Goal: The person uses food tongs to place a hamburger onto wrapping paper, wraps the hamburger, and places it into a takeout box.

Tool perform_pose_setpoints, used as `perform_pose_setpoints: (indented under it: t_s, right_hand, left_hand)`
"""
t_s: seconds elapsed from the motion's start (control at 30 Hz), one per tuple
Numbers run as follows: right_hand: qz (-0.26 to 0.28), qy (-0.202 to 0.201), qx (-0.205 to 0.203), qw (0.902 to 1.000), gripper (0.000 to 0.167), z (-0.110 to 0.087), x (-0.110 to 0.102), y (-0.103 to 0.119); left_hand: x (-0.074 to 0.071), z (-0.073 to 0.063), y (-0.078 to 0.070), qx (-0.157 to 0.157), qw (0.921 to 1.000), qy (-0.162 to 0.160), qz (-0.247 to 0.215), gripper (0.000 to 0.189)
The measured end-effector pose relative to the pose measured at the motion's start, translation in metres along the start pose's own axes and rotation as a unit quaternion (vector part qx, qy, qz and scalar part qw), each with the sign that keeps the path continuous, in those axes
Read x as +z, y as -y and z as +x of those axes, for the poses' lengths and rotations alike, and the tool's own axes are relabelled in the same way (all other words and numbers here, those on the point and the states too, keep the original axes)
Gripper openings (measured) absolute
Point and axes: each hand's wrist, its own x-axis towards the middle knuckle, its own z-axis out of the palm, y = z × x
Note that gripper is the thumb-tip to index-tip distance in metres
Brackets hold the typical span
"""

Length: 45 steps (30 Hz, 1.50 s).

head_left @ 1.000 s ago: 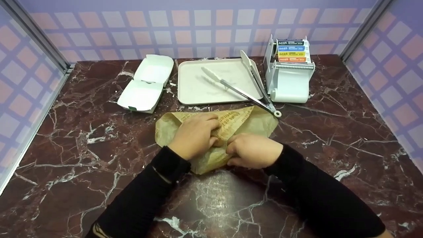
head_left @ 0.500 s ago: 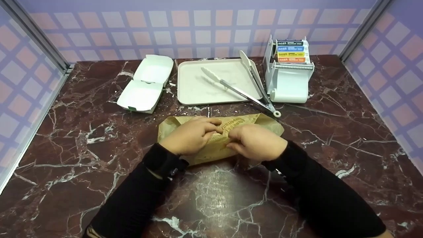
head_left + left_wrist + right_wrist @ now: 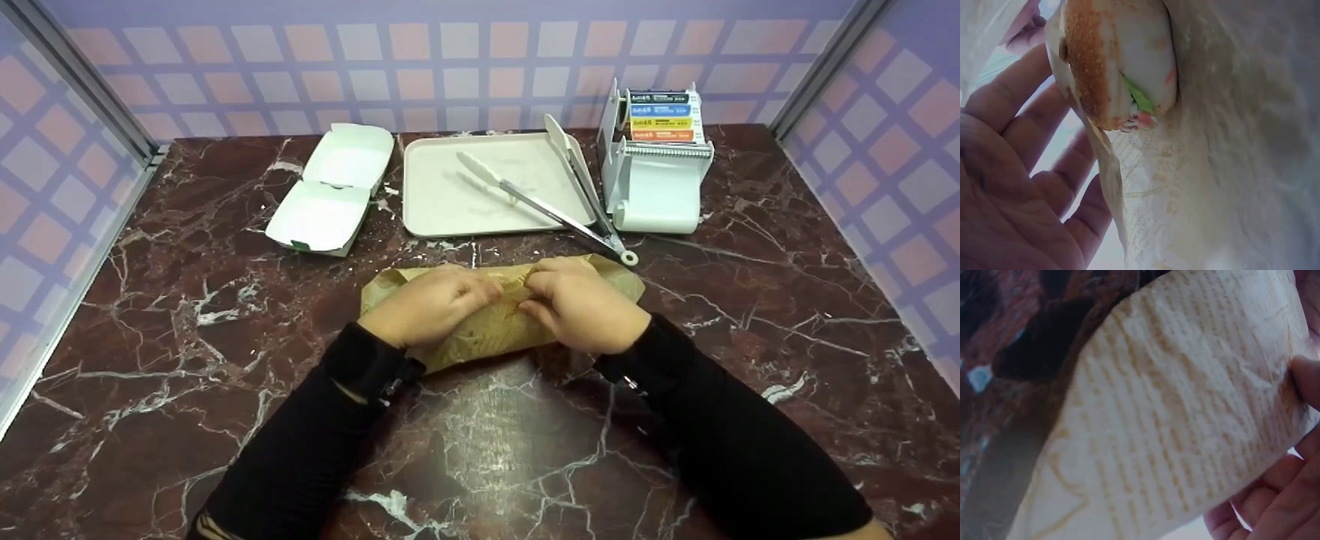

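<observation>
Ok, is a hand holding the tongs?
No, the tongs lie partly over the tray, while the left hand and right hand touch the brown paper.

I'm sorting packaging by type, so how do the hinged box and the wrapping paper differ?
The hinged box is white; the wrapping paper is yellowish-brown with printing. The hinged box lies untouched beside the tray; the wrapping paper is held by the left hand and right hand. Both are open enough to show their insides.
</observation>
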Motion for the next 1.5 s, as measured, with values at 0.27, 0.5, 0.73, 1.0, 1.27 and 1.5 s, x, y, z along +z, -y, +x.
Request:
perform_pose_setpoints:
  t_s: [0.27,0.5,0.73,1.0,1.27,1.5]
  right_hand:
    - [0.024,-0.016,0.001,0.9996,0.013,0.003,0.004,-0.007]
    - [0.057,-0.003,0.026,0.998,0.012,0.005,0.006,-0.013]
    - [0.084,0.002,0.039,0.9957,0.014,0.01,0.009,-0.016]
    - [0.091,-0.006,0.062,0.9939,0.02,0.01,0.01,-0.017]
    - [0.108,-0.014,0.077,0.9911,0.019,0.01,0.014,-0.02]
    - [0.103,-0.006,0.088,0.9908,0.012,0.01,0.015,-0.02]
  left_hand:
    - [0.001,0.002,-0.003,-0.026,0.9962,0.023,0.08,0.044]
    - [0.005,0.004,-0.004,-0.025,0.9973,-0.005,0.068,0.006]
    - [0.005,0.005,-0.005,-0.019,0.9953,-0.019,0.094,0.01]
    - [-0.004,0.012,-0.007,-0.051,0.996,0.012,0.073,0.012]
    - [-0.008,0.023,-0.006,-0.067,0.9967,0.007,0.044,0.011]
    - [-0.009,0.029,-0.006,-0.095,0.9953,0.004,0.021,0.011]
